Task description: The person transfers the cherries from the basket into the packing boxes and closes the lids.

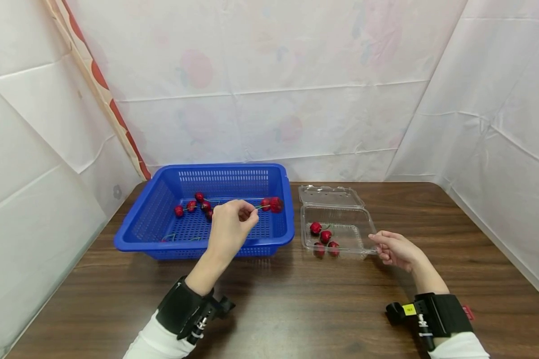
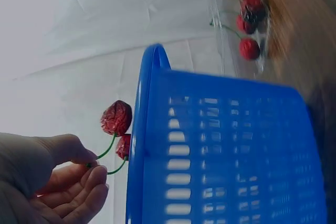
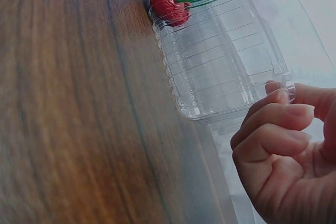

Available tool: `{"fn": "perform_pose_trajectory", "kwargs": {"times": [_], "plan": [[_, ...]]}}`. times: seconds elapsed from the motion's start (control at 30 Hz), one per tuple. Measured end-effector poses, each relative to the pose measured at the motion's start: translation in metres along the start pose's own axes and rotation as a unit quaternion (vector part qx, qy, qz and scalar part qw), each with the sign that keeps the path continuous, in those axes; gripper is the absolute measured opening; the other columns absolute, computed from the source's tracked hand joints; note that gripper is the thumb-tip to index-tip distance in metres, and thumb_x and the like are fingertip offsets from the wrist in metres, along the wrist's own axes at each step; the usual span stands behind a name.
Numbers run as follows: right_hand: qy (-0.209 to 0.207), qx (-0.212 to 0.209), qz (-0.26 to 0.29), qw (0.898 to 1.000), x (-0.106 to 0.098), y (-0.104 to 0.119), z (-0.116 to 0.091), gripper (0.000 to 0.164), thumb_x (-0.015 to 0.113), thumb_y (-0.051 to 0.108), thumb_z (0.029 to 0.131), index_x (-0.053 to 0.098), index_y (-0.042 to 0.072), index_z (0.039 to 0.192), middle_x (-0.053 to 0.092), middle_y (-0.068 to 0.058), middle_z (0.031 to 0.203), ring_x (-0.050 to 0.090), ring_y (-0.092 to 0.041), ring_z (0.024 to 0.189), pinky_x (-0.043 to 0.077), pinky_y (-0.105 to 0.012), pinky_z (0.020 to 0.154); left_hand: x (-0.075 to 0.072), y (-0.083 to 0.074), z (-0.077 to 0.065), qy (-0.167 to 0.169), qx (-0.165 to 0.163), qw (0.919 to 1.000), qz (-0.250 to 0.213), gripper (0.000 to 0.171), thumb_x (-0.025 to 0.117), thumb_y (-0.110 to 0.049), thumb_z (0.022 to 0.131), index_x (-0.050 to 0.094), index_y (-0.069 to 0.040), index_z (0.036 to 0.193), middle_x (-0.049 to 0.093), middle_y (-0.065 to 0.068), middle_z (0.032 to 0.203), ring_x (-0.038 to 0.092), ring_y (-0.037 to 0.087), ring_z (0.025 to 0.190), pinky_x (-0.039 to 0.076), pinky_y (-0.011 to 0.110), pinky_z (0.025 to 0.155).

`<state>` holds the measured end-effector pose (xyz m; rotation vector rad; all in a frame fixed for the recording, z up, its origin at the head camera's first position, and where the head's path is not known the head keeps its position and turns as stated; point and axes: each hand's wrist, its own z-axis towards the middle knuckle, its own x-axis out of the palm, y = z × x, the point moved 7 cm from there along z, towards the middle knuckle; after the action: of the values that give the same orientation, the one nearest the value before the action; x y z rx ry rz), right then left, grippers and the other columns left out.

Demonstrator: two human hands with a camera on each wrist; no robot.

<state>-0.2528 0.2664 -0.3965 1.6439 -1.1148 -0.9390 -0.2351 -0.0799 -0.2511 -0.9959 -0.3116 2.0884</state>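
Observation:
My left hand (image 1: 233,222) is over the blue basket (image 1: 136,244), pinching the green stems of two red cherries (image 2: 116,118) between thumb and fingertips. The cherries hang near the basket's right rim in the head view. Other cherries (image 1: 191,205) lie on the basket floor, partly hidden by that hand. My right hand (image 1: 397,251) pinches the front right corner of a clear plastic clamshell box (image 1: 350,239). Inside the box, several cherries (image 1: 325,236) are gathered at the left. The box's lid (image 1: 331,196) stands open at the back.
Basket and box stand side by side on a brown wooden table (image 1: 314,309). White sheeting (image 1: 260,99) rises behind and at both sides. Each wrist wears a black strap with a camera (image 1: 397,313).

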Motion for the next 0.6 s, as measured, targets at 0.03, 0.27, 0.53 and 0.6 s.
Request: {"fn": "perform_pose_trajectory", "kwargs": {"times": [0.03, 0.27, 0.53, 0.6], "plan": [[0.0, 0.0, 0.0, 1.0, 0.0, 0.0, 0.0, 0.023, 0.046, 0.025, 0.093, 0.04, 0.01, 0.076, 0.04, 0.002, 0.064, 0.034, -0.006, 0.049, 0.032, -0.02, 0.046, 0.002, -0.002, -0.001, -0.004, 0.007, 0.9999, -0.006, 0.005, 0.065, 0.0, 0.074, 0.065, -0.002, 0.069, 0.06, 0.004, 0.062, 0.052, 0.009, 0.052, 0.045, 0.023, 0.05], [-0.002, 0.002, 0.005, 1.0, -0.001, 0.0, 0.0, 0.023, 0.046, 0.025, 0.093, 0.041, 0.011, 0.076, 0.04, 0.002, 0.063, 0.034, -0.005, 0.048, 0.033, -0.02, 0.046, 0.016, -0.015, -0.005, -0.024, 0.042, 0.998, -0.039, 0.005, 0.066, 0.001, 0.074, 0.064, -0.002, 0.07, 0.06, 0.003, 0.065, 0.053, 0.008, 0.056, 0.046, 0.021, 0.051], [0.001, 0.0, 0.002, 1.0, -0.001, -0.001, 0.001, 0.023, 0.045, 0.025, 0.093, 0.04, 0.011, 0.075, 0.04, 0.002, 0.063, 0.034, -0.005, 0.048, 0.033, -0.02, 0.046, 0.034, -0.029, -0.009, -0.033, 0.073, 0.9945, -0.067, 0.005, 0.066, -0.001, 0.075, 0.065, -0.003, 0.072, 0.06, 0.002, 0.068, 0.054, 0.008, 0.06, 0.047, 0.021, 0.055], [0.002, 0.0, 0.003, 1.0, -0.001, -0.001, 0.001, 0.023, 0.045, 0.025, 0.093, 0.04, 0.011, 0.075, 0.04, 0.002, 0.063, 0.034, -0.005, 0.048, 0.032, -0.02, 0.046, 0.039, -0.032, -0.01, -0.033, 0.08, 0.9937, -0.072, 0.005, 0.066, 0.0, 0.075, 0.065, -0.004, 0.072, 0.06, 0.003, 0.068, 0.054, 0.008, 0.06, 0.047, 0.023, 0.055]]}}
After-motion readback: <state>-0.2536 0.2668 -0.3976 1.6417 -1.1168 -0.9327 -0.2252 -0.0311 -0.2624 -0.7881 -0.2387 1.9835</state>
